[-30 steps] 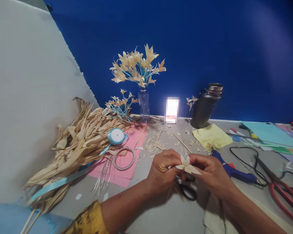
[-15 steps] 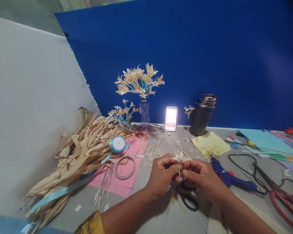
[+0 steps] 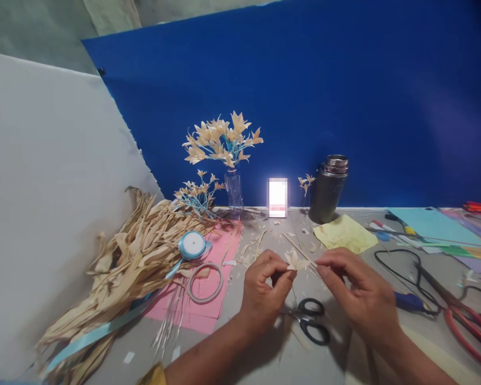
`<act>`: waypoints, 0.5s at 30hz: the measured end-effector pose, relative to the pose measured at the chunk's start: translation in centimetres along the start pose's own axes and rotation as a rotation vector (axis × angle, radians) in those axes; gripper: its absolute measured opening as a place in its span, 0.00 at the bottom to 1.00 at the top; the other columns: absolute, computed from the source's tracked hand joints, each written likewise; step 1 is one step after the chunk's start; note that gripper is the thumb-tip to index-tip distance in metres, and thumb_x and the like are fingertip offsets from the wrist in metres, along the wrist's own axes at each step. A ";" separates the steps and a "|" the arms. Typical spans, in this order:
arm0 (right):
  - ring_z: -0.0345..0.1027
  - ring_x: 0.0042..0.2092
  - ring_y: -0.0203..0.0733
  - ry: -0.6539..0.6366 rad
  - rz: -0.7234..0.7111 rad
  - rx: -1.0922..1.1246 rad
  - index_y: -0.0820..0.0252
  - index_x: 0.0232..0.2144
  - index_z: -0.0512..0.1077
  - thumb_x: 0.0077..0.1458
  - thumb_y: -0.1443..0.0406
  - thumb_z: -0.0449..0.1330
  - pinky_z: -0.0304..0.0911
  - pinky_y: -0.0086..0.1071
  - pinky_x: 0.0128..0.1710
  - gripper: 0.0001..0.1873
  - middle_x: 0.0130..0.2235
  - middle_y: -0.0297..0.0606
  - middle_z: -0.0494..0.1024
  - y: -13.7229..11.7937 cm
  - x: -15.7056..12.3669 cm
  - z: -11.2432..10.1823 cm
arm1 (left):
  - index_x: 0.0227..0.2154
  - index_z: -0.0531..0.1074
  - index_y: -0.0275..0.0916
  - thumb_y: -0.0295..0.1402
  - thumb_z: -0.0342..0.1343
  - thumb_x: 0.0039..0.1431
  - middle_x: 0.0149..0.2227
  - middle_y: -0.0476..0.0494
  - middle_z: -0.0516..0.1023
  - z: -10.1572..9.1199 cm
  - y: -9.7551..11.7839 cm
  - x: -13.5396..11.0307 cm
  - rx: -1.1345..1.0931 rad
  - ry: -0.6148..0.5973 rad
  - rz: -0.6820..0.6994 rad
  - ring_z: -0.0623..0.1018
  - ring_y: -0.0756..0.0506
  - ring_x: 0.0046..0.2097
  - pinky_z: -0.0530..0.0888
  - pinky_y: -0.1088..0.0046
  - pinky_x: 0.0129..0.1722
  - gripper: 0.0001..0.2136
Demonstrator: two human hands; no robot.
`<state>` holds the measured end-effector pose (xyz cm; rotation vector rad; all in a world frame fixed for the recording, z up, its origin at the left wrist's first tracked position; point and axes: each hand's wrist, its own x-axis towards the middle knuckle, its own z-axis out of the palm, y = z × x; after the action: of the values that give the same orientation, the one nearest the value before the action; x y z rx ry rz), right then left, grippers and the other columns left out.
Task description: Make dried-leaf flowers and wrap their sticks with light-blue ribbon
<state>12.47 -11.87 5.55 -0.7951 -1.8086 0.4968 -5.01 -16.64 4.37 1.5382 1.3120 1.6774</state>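
A small cream flower (image 3: 295, 261), apparently of dried husk, is pinched at its base between the thumb and forefinger of my left hand (image 3: 264, 289). A thin stem or wire hangs below that grip. Just right of the petals, my right hand (image 3: 358, 291) has its thumb and fingertips pressed together, a small gap from the flower. What those fingertips hold, if anything, is hidden. Black-handled scissors (image 3: 315, 337) lie on the table beneath and between my hands. Behind my right hand, a blue glue gun (image 3: 409, 302) is partly covered.
Left lie a pile of dried husks (image 3: 144, 235), a ribbon spool (image 3: 193, 245), a tape ring (image 3: 218, 289) and wires (image 3: 170, 321) on pink paper (image 3: 230, 251). A glass vase (image 3: 234, 192) of flowers and a dark flask (image 3: 328, 190) stand behind. Red-handled scissors (image 3: 451, 331) lie right.
My right hand has moved right, away from the flower and my left hand. The flower stays in my left hand, and the scissors below show more fully. The view has shifted slightly.
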 end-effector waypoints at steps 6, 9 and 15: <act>0.69 0.36 0.42 -0.040 -0.326 -0.188 0.57 0.39 0.77 0.59 0.70 0.60 0.65 0.34 0.34 0.07 0.35 0.40 0.74 -3.5 1.4 -1.1 | 0.25 0.73 0.38 0.26 0.59 0.58 0.25 0.49 0.70 0.1 0.6 0.0 0.118 0.036 0.224 0.70 0.51 0.29 0.67 0.76 0.29 0.07; 0.67 0.35 0.43 -0.144 -0.354 -0.297 0.58 0.36 0.77 0.61 0.70 0.57 0.62 0.34 0.32 0.08 0.34 0.41 0.72 -4.4 2.1 -1.0 | 0.26 0.73 0.38 0.23 0.59 0.56 0.26 0.49 0.70 0.0 0.7 -0.2 0.159 0.042 0.291 0.71 0.51 0.29 0.67 0.77 0.30 0.06; 0.64 0.33 0.43 -0.209 -0.465 -0.513 0.59 0.31 0.75 0.61 0.70 0.54 0.56 0.34 0.29 0.11 0.31 0.41 0.70 -5.7 2.8 -1.0 | 0.28 0.73 0.38 0.19 0.57 0.55 0.27 0.49 0.71 -0.1 1.0 -0.4 0.225 0.080 0.418 0.71 0.51 0.30 0.68 0.78 0.29 0.07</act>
<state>11.18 -13.87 11.53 -0.6372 -2.2715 -0.2070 -4.76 -17.42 5.08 2.0071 1.3224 1.9058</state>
